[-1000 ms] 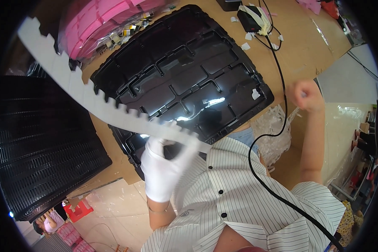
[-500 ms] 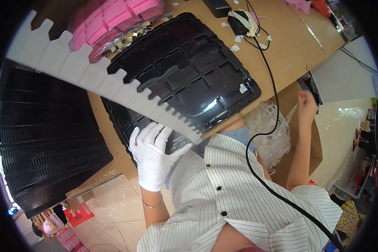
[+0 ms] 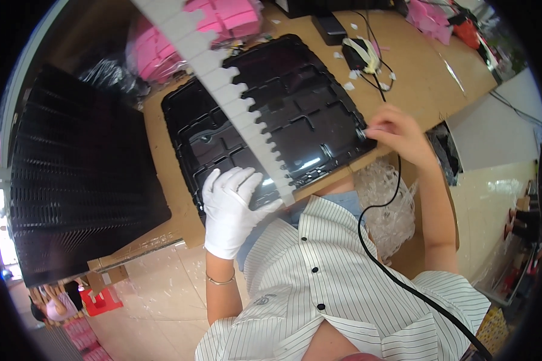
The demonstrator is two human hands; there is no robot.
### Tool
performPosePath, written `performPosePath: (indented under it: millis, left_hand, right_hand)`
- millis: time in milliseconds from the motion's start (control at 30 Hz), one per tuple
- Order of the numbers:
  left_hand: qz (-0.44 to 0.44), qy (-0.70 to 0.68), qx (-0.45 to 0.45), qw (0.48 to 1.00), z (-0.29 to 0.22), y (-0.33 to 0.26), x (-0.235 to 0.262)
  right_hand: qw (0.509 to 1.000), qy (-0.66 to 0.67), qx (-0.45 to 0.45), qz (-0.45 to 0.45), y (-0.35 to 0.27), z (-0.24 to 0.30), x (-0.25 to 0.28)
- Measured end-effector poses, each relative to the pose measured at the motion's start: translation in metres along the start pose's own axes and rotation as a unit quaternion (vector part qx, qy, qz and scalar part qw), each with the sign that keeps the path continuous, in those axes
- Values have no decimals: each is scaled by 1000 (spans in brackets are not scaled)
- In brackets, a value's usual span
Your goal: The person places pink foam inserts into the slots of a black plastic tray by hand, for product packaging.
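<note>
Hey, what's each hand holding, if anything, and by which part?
Left hand: the white notched strip, by its near end. Right hand: at a small white scrap on the black tray; I can't tell if it's held.

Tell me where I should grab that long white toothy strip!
Probably by the low end of the white strip, near the person's body, pinching from the left. Its left edge is smooth, while teeth run along its right edge. The gloved left hand has its thumb right by that end, so it looks handy.
</note>
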State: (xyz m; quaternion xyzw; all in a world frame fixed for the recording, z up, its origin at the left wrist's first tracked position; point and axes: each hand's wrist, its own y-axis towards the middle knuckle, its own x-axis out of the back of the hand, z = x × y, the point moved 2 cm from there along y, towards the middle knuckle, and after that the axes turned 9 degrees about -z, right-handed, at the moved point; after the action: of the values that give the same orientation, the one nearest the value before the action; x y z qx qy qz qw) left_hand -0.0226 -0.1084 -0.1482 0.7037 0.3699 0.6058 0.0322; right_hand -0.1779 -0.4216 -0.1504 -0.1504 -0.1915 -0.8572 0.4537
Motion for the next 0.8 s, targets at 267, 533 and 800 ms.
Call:
performPosePath:
  millis: [267, 533, 800]
  left_hand:
    - [1, -6, -15, 1000, 16, 13, -9]
    - [-65, -61, 20, 996, 34, 19, 24]
    - [-180, -61, 29, 981, 63, 54, 24]
  right_hand:
    - [903, -26, -394, -167, -185, -235, 112]
    - [660, -578, -354, -326, -140, -186, 138]
    - [909, -209, 256, -253, 144, 54, -3]
